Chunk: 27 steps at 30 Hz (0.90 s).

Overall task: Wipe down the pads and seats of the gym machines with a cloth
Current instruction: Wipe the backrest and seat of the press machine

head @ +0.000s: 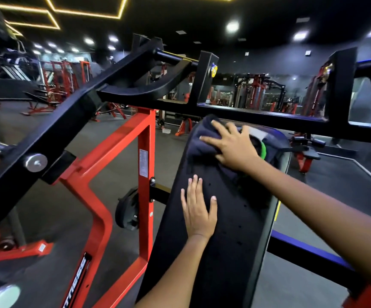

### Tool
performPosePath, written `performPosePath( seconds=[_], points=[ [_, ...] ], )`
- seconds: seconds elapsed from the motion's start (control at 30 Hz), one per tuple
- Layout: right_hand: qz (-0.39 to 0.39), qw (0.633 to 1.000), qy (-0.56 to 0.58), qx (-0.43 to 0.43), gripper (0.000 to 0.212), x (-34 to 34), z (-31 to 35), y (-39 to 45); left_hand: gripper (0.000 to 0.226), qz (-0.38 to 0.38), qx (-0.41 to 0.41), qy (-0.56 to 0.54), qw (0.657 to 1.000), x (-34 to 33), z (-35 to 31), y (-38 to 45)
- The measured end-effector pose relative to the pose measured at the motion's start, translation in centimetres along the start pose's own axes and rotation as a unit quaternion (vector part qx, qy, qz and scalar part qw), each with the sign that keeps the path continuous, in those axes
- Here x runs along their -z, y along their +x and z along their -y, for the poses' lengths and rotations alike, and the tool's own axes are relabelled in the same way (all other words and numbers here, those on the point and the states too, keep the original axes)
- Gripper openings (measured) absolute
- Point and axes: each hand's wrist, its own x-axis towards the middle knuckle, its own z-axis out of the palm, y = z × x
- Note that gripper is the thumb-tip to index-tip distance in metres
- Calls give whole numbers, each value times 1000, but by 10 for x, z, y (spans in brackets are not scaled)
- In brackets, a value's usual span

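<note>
A long black pad (229, 232) of a gym machine slopes away from me through the middle of the view. At its far upper end lies a dark blue cloth (204, 141) with green and white patches. My right hand (231, 145) presses flat on that cloth with fingers spread. My left hand (199, 210) rests flat on the bare pad lower down, fingers straight and holding nothing.
The machine's red frame (144, 165) stands left of the pad, with a black lever arm (53, 138) slanting across it. A black crossbar (258, 116) runs behind the pad's top. A weight plate (127, 211) hangs on the red post. Other red machines fill the background.
</note>
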Motion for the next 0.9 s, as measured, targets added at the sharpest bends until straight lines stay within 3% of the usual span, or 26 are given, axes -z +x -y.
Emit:
performPosePath(
  seconds=[0.07, 0.1, 0.27, 0.33, 0.43, 0.5, 0.63, 0.7, 0.8, 0.83, 0.9],
  points=[
    [3, 997, 12, -80, 62, 9, 7, 19, 56, 3, -4, -3, 1000, 0, 0, -2],
    [17, 997, 16, -79, 62, 10, 19, 24, 56, 6, -4, -2, 1000, 0, 0, -2],
    [73, 984, -9, 161, 59, -11, 74, 10, 53, 14, 1, 40, 999, -1, 5, -1],
    [43, 991, -10, 129, 57, -5, 52, 23, 53, -2, -6, 16, 1000, 0, 3, 0],
    [17, 1000, 11, -12, 56, 5, 25, 39, 55, 1, -3, -5, 1000, 0, 2, -2],
    [28, 1000, 10, -5, 59, 2, 38, 32, 54, 6, 7, -6, 1000, 0, 0, -2],
    [53, 990, -5, 132, 60, -7, 47, 11, 53, -1, 19, 2, 1000, -1, 0, -1],
    [42, 996, -1, 82, 60, 4, 21, 19, 53, -3, 16, -1, 1000, -1, 0, -1],
    [19, 996, 26, -89, 61, 12, 1, 17, 55, 0, 20, -10, 1000, -1, 1, -1],
    [20, 994, 32, -105, 62, 13, 4, 10, 55, -1, 22, -10, 1000, -1, 0, -1],
    [39, 998, 23, -41, 65, 10, 16, -9, 54, 1, 22, -10, 1000, 0, 1, -1]
  ],
)
